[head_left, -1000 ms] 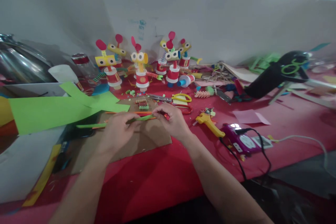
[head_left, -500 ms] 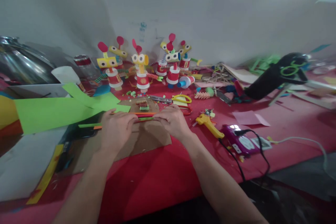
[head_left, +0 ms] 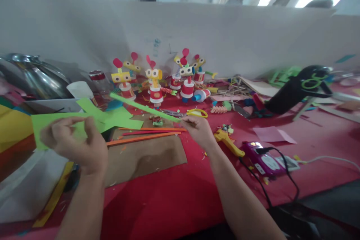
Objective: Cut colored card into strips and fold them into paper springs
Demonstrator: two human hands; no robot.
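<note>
A long light-green paper strip (head_left: 143,107) slants up and to the left, its near end pinched in my right hand (head_left: 198,129). My left hand (head_left: 78,138) is raised over the green paper (head_left: 123,118), blurred, with fingers curled; whether it holds anything cannot be made out. Orange strips (head_left: 146,138) and a red strip (head_left: 137,132) lie on the brown cardboard (head_left: 157,153) between my hands. Small folded paper springs (head_left: 156,120) sit at the cardboard's back edge, near scissors with yellow handles (head_left: 197,113).
Several paper-cup figures (head_left: 187,88) stand along the wall. On the right are a yellow glue gun (head_left: 228,142), a purple power socket (head_left: 263,161) with cords and a black cylinder (head_left: 289,92). A metal jug (head_left: 39,77) and white cup (head_left: 80,90) are at the back left.
My hands have moved apart. The green strip is now lifted in my right hand, the orange and red strips lie on the cardboard, and my left hand has risen to the left.
</note>
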